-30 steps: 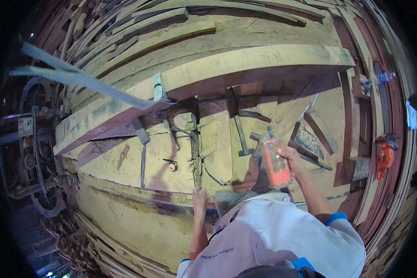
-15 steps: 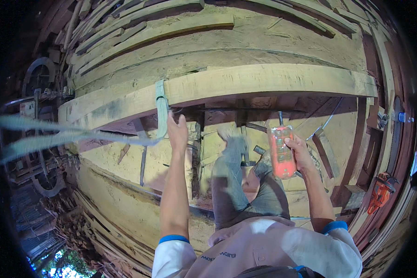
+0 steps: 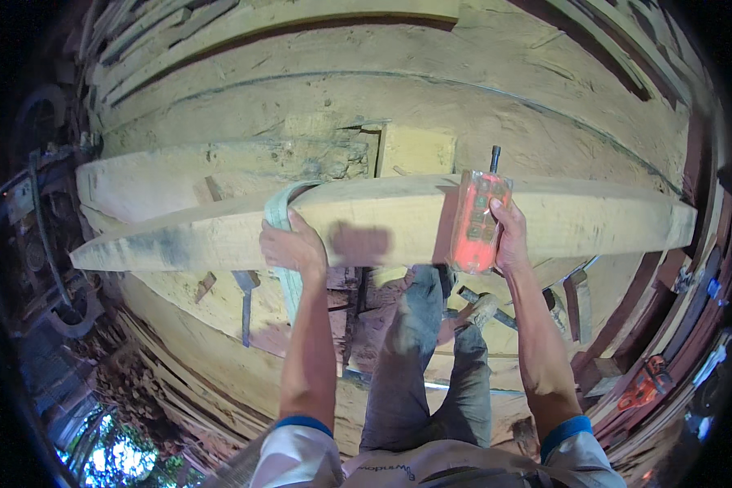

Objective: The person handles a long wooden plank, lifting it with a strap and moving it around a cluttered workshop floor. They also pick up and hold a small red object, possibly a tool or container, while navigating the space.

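Note:
A long squared timber beam (image 3: 431, 211) lies crosswise in front of me. A pale green webbing strap (image 3: 278, 213) loops over its left part and hangs down the near side. My left hand (image 3: 294, 244) grips the strap against the beam's near face, fingers curled round it. In my right hand (image 3: 508, 236) is an orange-red remote control (image 3: 476, 232) in clear plastic, held upright above the beam. A short black antenna sticks up from its top, and my thumb rests by its dark buttons.
Sawn planks (image 3: 301, 20) lie beyond the beam. A chainsaw (image 3: 644, 384) sits at the right beside dark red rails. On the left stands metal machinery (image 3: 53, 236). A hammer-like tool (image 3: 246, 305) and wood pieces (image 3: 577, 305) lie on the dusty ground near my legs.
My left hand has gone from open beside the strap to gripping it. The strap's loose lengths no longer swing out leftward. The remote now appears in front of the beam; my view has shifted.

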{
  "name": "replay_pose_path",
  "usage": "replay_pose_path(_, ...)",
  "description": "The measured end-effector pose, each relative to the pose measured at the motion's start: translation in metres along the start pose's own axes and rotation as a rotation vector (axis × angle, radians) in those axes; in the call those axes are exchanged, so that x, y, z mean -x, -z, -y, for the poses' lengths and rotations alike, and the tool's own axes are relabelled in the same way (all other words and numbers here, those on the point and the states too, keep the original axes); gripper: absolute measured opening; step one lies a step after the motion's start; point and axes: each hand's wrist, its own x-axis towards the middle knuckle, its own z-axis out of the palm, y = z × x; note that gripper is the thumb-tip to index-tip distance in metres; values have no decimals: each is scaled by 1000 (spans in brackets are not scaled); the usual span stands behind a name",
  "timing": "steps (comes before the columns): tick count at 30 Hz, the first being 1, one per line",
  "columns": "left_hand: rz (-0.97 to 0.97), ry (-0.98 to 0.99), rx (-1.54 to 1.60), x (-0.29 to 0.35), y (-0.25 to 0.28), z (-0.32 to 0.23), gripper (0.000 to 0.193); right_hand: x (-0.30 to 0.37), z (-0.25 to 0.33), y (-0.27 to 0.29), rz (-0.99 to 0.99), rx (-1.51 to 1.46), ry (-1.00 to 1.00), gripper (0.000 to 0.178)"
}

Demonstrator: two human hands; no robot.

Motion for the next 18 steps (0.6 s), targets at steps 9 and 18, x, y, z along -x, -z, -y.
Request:
replay_pose_path(9, 219, 122, 192, 10, 9, -39, 57, -30, -23, -2, -207, 124, -170, 48)
replay_pose_path(18, 362, 43, 247, 0, 9, -24, 55, -41, 7, -20, -234, 152, -337, 44)
